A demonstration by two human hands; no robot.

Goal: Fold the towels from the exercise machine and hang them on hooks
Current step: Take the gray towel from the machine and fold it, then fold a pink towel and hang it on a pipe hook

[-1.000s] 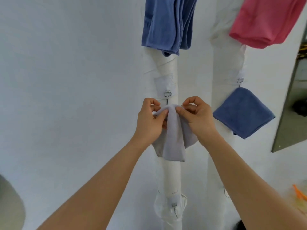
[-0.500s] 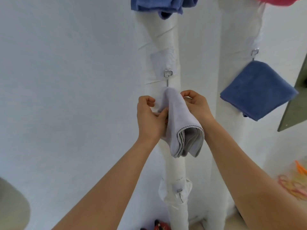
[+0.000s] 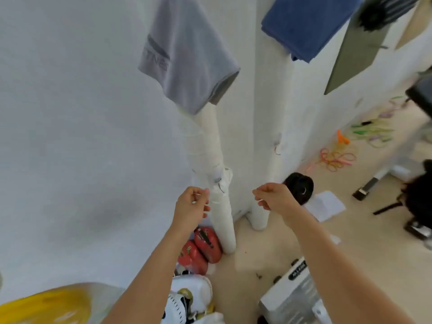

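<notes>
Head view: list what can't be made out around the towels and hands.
- Grey towel: its top and the hook are cut off by the upper edge.
- Blue towel: its top is cut off the same way.
- Grey towel's lettering: blurred and partly folded away.
- Left hand and right hand: fingers loosely curled, and motion blur hides whether they pinch anything small.
</notes>
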